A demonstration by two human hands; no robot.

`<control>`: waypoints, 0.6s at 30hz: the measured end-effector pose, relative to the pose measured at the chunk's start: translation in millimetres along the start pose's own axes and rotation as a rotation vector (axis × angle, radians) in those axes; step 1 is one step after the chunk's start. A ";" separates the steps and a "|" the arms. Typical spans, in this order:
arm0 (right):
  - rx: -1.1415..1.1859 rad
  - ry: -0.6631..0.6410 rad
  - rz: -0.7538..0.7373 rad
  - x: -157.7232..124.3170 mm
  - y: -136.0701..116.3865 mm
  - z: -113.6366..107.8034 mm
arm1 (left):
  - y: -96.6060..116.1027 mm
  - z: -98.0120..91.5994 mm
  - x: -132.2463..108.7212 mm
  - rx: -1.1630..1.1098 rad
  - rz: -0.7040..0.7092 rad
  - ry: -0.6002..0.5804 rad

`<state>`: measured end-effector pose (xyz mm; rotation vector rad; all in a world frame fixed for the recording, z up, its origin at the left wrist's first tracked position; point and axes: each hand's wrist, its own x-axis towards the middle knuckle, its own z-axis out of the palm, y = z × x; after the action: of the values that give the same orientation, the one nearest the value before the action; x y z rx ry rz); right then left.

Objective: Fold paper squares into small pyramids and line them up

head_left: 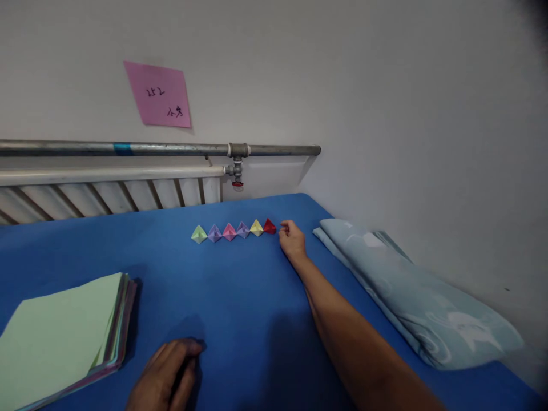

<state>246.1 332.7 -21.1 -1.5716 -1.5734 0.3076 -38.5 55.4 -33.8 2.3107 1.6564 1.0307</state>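
Observation:
Several small folded paper boats form a row on the blue surface. From left to right come a green paper boat, a purple one, a pink paper boat, another purple one, a yellow paper boat and a red paper boat. Just right of the red boat is my right hand, its fingers slightly bent and apart, with nothing visible in them. My left hand rests low on the surface, loosely curved, thumb apart from the fingers and holding nothing.
A stack of coloured paper, pale green on top, lies at the left. At the right, a folded light-blue blanket lies along the wall. Behind the blue surface are a radiator, a metal pipe and a pink note.

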 end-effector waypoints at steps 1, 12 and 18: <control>0.015 0.022 0.014 0.8 0.5 -1.7 | 0.5 0.7 1.8 -0.013 -0.003 0.004; 0.236 0.014 0.084 -43.5 -29.2 -34.0 | 23.3 3.5 22.7 -0.061 -0.210 -0.023; 0.190 -0.053 0.100 -83.5 -30.9 -41.8 | 31.1 -8.4 22.3 0.074 -0.100 -0.047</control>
<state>239.8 235.5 -7.3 -1.5066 -1.4629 0.5418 -15.0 60.3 -2.9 2.2519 1.8005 0.9030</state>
